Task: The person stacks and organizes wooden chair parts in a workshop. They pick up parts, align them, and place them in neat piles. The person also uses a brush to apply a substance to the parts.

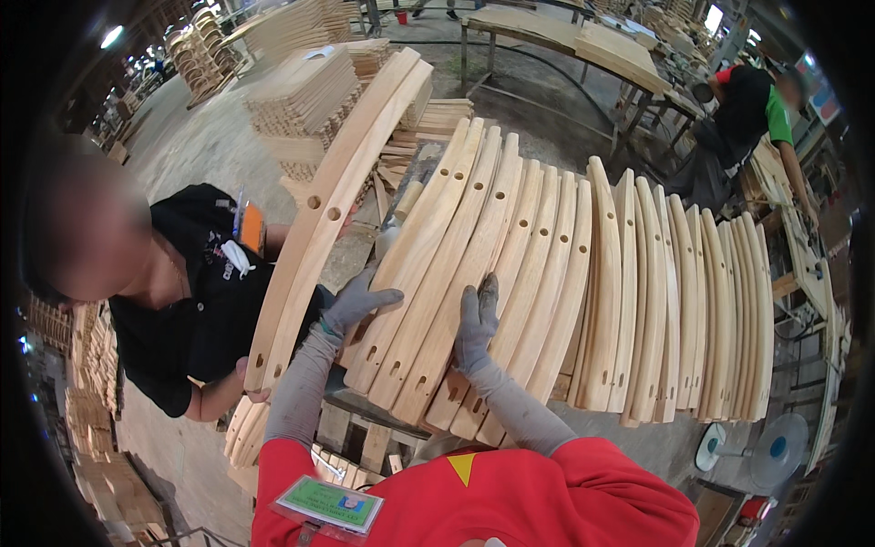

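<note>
Several pale curved wooden bars [447, 246], with round holes and small end slots, lie side by side in front of me. My left hand [354, 303], in a grey glove, grips the outer edge of the leftmost bars, thumb over the top and other fingers hidden below. My right hand [476, 330], gloved and stained at the fingertips, holds the other side of this small group, its thumb on top and fingers down at the gap. At left, a co-worker in black holds two similar bars [314, 205] upright together, their hand [255, 383] at the lower end.
More curved bars [706, 310] stand in a row to the right. Stacked wood pieces [305, 100] rise beyond the co-worker. A work table [547, 36] stands far off, another person [743, 114] is at far right, and a fan [779, 448] stands low at right.
</note>
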Motion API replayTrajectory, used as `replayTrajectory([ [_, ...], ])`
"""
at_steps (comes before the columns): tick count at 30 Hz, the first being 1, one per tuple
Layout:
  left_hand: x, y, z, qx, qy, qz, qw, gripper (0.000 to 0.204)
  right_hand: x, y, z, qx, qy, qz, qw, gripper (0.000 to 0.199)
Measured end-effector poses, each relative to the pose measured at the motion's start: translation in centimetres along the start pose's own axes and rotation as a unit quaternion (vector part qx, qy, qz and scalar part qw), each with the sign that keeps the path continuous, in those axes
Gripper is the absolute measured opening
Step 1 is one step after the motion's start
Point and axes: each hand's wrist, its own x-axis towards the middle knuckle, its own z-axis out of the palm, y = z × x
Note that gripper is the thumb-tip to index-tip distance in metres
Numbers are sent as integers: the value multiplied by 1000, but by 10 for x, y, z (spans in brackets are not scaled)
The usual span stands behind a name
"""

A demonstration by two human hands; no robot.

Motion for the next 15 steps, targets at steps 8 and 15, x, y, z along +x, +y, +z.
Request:
replayTrajectory([
  [8,8,-20,-11,-122,-68,-24,990,87,12,29,-27,-150,-6,-161,975,60],
  [15,-9,-26,7,-176,-59,-71,980,88,15,-53,-15,143,-16,214,966,79],
])
